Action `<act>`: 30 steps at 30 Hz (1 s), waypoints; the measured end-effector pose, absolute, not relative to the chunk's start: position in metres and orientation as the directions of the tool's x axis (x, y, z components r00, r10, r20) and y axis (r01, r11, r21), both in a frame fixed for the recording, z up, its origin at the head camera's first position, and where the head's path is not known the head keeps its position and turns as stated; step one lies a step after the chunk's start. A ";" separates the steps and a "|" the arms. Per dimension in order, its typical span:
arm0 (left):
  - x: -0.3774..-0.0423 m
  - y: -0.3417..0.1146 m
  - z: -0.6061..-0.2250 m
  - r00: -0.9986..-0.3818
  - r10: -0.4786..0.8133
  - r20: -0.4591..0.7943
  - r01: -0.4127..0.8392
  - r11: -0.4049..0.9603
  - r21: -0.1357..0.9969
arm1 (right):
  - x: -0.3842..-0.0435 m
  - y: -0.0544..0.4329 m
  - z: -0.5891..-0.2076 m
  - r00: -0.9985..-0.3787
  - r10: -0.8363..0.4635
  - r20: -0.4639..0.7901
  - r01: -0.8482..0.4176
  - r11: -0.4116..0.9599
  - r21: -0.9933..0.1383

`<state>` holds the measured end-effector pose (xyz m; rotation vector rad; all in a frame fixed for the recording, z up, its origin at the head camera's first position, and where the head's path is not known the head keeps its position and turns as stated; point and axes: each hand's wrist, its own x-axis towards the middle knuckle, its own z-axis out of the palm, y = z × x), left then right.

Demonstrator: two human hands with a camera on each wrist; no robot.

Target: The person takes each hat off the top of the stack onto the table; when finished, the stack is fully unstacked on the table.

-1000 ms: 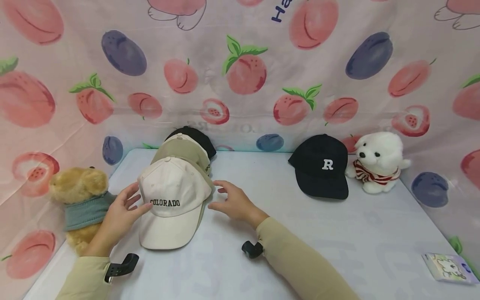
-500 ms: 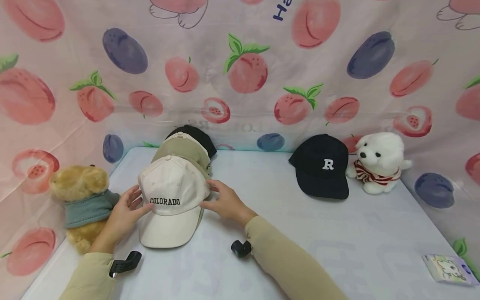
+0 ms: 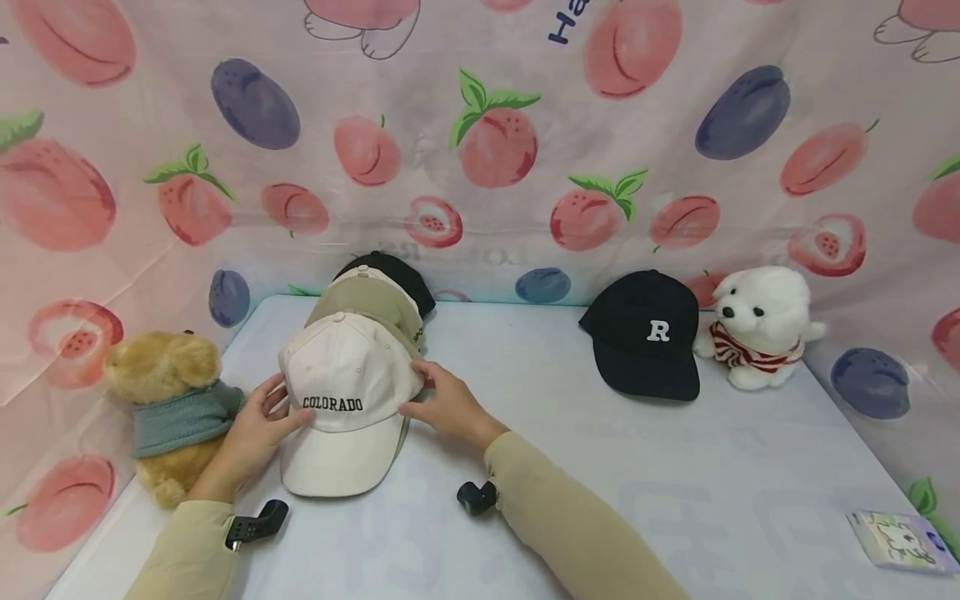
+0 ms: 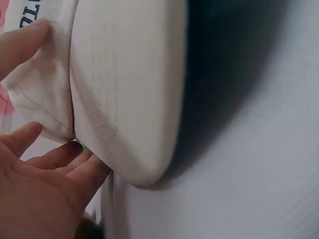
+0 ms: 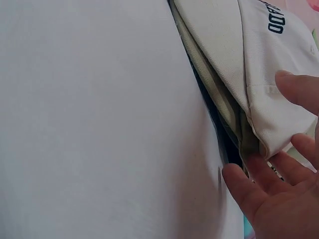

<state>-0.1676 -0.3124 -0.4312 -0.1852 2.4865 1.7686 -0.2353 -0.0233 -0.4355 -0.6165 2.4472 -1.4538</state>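
A cream baseball cap (image 3: 341,375) lettered COLORADO lies at the front of a nested stack, brim toward me. Behind it show a khaki cap (image 3: 365,296) and a black cap (image 3: 401,275). My left hand (image 3: 257,429) holds the cream cap's left side, thumb on its front beside the lettering. On the opposite side my right hand (image 3: 453,407) grips it, fingertips tucked at the lower edge in the right wrist view. Beneath the cream brim (image 5: 214,40), edges of khaki and dark brims show there.
A brown plush toy (image 3: 176,417) in a blue-green top sits close to my left forearm. At the right stand a black cap with an R (image 3: 643,337) and a white plush dog (image 3: 761,325). A small card-like pack (image 3: 900,540) lies near the right edge.
My right hand has moved left onto the cream cap's side, where a gap showed before. The left hand has shifted slightly right against it. The caps stay in place.
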 end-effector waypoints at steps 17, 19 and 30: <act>-0.172 -0.314 -0.435 -0.990 -0.029 -0.140 -0.142 0.311 0.940 | -0.231 -0.026 -0.434 -0.888 -0.457 0.050 -0.226 0.340 -0.913; -0.172 -0.315 -0.435 -0.989 -0.030 -0.142 -0.144 0.307 0.941 | -0.231 -0.026 -0.433 -0.888 -0.458 0.053 -0.230 0.341 -0.912; -0.167 -0.313 -0.429 -0.993 -0.038 -0.112 -0.118 0.296 0.948 | -0.227 -0.026 -0.429 -0.889 -0.453 0.063 -0.241 0.347 -0.906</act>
